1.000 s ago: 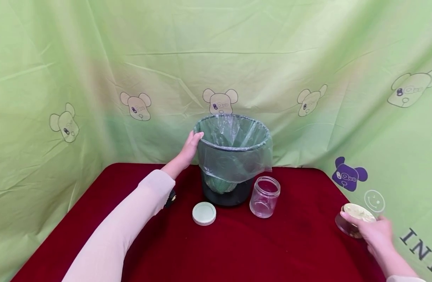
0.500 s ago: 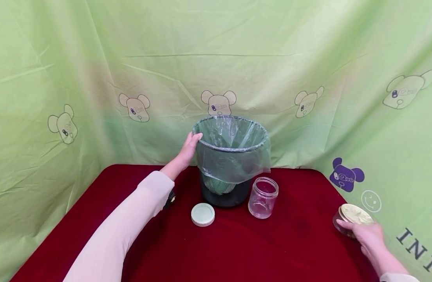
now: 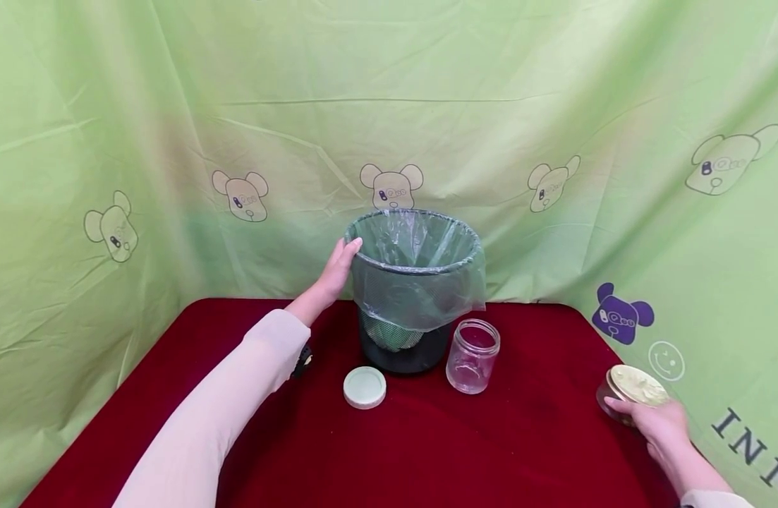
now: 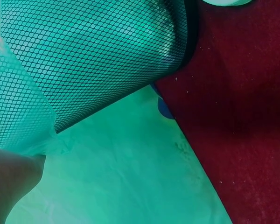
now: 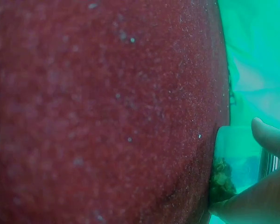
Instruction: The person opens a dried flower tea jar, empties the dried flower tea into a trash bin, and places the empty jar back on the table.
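Observation:
My left hand (image 3: 339, 269) grips the left rim of a black mesh wastebasket (image 3: 404, 358), thumb over the edge. A clear plastic liner (image 3: 420, 300) is folded over the rim. In the left wrist view, the basket's mesh (image 4: 102, 51) fills the upper left, with part of the hand (image 4: 14, 177) below. At the right table edge, my right hand (image 3: 663, 428) holds a short clear jar (image 3: 607, 403) with a cream-coloured, wrinkled top (image 3: 639, 384). In the right wrist view, fingers wrap this jar (image 5: 238, 144), and brown bits (image 5: 221, 179) show inside near its bottom.
An open glass jar (image 3: 472, 358) stands upright just right of the wastebasket. A pale round lid (image 3: 365, 387) lies in front of it. Red cloth (image 3: 427, 451) covers the table, and a green printed curtain (image 3: 287, 127) hangs behind and at both sides.
My right hand has shifted slightly left with the short jar still in its hold. The left hand stays on the rim. The whole head view has drifted a little.

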`<state>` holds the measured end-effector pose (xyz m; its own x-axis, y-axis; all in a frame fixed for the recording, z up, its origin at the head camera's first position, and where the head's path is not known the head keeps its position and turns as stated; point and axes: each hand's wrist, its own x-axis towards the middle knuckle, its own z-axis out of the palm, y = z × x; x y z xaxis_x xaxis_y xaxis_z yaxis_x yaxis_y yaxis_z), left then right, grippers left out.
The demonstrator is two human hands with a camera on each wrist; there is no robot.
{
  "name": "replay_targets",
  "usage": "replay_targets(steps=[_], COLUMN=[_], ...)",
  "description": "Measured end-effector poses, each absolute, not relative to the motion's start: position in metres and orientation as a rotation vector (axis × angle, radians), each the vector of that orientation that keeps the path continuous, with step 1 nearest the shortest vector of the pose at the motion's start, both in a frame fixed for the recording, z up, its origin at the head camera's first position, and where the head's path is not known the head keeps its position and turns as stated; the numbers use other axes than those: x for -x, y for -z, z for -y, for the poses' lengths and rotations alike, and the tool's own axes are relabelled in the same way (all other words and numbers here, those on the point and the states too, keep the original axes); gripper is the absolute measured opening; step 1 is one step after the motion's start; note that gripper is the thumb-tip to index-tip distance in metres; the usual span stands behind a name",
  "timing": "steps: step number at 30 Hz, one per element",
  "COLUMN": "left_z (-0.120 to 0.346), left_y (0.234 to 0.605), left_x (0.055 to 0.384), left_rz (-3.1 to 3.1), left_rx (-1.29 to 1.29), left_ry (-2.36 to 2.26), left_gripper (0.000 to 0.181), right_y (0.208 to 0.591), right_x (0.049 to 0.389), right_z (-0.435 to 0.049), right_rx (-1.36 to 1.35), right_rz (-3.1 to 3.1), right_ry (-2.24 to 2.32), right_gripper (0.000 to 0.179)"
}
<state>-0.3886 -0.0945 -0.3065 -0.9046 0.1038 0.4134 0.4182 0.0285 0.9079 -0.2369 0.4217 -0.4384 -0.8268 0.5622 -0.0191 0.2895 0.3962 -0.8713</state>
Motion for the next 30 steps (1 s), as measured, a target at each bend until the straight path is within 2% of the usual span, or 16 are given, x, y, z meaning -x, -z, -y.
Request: replay_targets(steps=[4, 9, 12, 19, 30], left_z=[0.097, 0.103, 0.105, 0.107, 0.116], left_y=[0.303, 0.300, 0.303, 0.302, 0.305], left_x=[0.385, 0.383, 0.386, 0.385, 0.376], left_rz=[2.080, 2.129, 2.128, 2.139, 2.190], left_rx=[0.557, 0.572, 0.572, 0.518, 0.491], left_ry=[1.946, 1.881, 1.856, 1.847, 1.824], left_gripper=[0.059, 0.057, 0.057, 0.061, 0.065], right_y=[0.436, 0.436, 0.435, 0.432, 0.435], right_x=[0.235, 0.233, 0.233, 0.233, 0.230], right_z=[-0.416, -0.410, -0.407, -0.393, -0.359], right_rx=[0.723, 0.634, 0.564, 0.417, 0.070], right_rz=[2.418, 2.430, 2.449, 2.540, 2.657], right_ry=[-1.369, -1.464, -1.527, -1.536, -1.401], right_gripper=[0.071, 0.051, 0.046, 0.057, 0.060])
